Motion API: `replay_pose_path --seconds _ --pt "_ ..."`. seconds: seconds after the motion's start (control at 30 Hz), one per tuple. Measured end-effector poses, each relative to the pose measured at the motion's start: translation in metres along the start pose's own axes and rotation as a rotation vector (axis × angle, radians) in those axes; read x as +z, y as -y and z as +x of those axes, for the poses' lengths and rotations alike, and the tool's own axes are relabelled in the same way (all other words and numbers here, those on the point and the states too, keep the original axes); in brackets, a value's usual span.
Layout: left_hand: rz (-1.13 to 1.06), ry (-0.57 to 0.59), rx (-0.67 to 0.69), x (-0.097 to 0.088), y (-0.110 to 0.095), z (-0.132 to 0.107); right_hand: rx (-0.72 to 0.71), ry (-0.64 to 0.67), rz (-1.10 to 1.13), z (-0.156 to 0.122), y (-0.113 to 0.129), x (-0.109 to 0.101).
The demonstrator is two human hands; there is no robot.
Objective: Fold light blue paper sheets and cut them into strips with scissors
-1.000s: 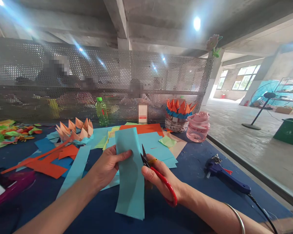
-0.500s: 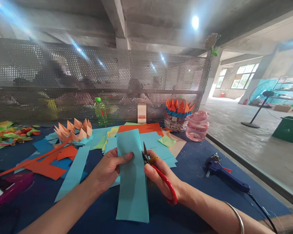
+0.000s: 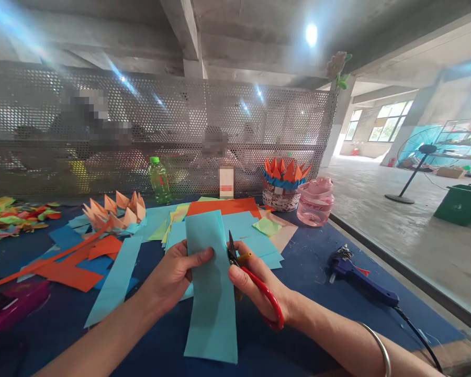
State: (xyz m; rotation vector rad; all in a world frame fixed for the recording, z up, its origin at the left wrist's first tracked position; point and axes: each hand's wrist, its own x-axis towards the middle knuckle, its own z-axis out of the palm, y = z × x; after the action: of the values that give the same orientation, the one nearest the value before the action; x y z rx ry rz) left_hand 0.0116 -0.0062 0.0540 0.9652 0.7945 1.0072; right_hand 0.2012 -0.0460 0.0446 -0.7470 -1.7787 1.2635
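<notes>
**Item 1:** left hand (image 3: 172, 277), curled around a teal paper strip (image 3: 211, 293), thumb pressed flat across its face, fingers behind it. The strip hung upright, slightly bowed, with its lower end over the table.

**Item 2:** right hand (image 3: 259, 293), closed on a pair of red-handled scissors (image 3: 270, 302), a metal bangle (image 3: 377, 348) on the wrist. The dark blades stood upright at the strip's right edge; how far apart they were was too small to tell.

**Item 3:** blue work mat (image 3: 310, 319), scuffed, bearing loose paper. A blue glue gun (image 3: 357, 280) lay to the right of the hands, its black cord trailing toward the near edge. A magenta object (image 3: 19, 306) lay at the left edge, partly out of view. Cut orange pieces (image 3: 68, 277) and a long teal strip (image 3: 113, 280) lay left of the hands.

**Item 4:** stacked teal, yellow and orange sheets (image 3: 223, 209) lay beyond the hands, with an orange folded paper lotus (image 3: 113, 212) to their left and a heap of multicoloured folded pieces (image 3: 11, 220) farther left.

**Item 5:** along the far edge stood a green-capped plastic bottle (image 3: 159, 180), a blurred carton (image 3: 226, 182), a paper crown in a woven basket (image 3: 282, 186) and a pink plastic jar (image 3: 316, 203), its raised lettering unreadable.

**Item 6:** a perforated metal screen (image 3: 160, 115) stood behind, with blurred figures beyond it.
</notes>
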Motion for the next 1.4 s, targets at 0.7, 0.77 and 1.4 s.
replay_pose_path --seconds 0.7,0.77,1.4 --pt "0.060 0.026 -0.056 0.004 0.005 -0.002 -0.055 -0.035 0.070 0.002 -0.006 -0.002" --pt "0.051 0.031 -0.050 0.003 0.004 -0.002 -0.057 -0.031 0.092 0.002 -0.006 -0.002" --pt "0.026 -0.019 -0.118 0.009 0.006 -0.005 -0.049 -0.080 0.068 0.003 -0.007 -0.005"
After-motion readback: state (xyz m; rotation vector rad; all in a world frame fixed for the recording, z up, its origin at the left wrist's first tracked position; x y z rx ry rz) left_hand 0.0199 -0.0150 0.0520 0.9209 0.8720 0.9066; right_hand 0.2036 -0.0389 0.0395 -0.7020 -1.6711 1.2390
